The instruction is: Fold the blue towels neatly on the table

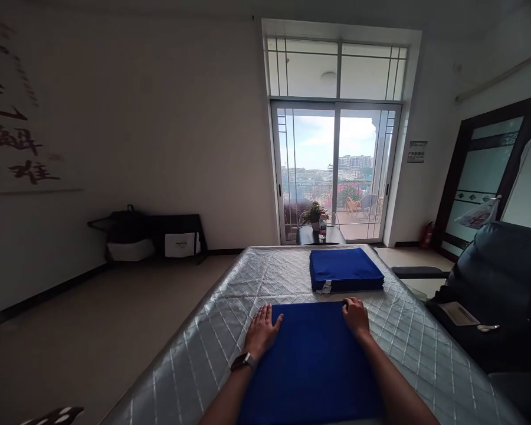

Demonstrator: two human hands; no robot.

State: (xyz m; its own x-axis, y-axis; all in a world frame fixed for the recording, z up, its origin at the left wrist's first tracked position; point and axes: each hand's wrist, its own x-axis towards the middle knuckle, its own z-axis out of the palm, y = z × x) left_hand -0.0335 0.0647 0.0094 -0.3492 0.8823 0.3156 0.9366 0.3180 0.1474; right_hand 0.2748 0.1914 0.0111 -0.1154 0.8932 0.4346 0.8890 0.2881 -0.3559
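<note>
A flat dark-blue piece of fabric (pixel 314 366) lies on the silver quilted table cover (pixel 221 330), right in front of me. My left hand (pixel 262 327) rests flat on its far left corner, fingers stretched out and the thumb on the fabric. At the far right corner, my right hand (pixel 356 316) has its fingers curled over the fabric's edge; the fingertips are partly hidden. Just beyond both hands sits a neat stack of blue fabric (pixel 347 268) with a white label (pixel 326 287) at its near left corner.
Behind the table, a small black table (pixel 307 236) bears a potted plant (pixel 314 213) and a bottle (pixel 323 226) before sliding glass doors. A black chair (pixel 504 283) stands close on the right. Bags (pixel 130 236) lie by the left wall.
</note>
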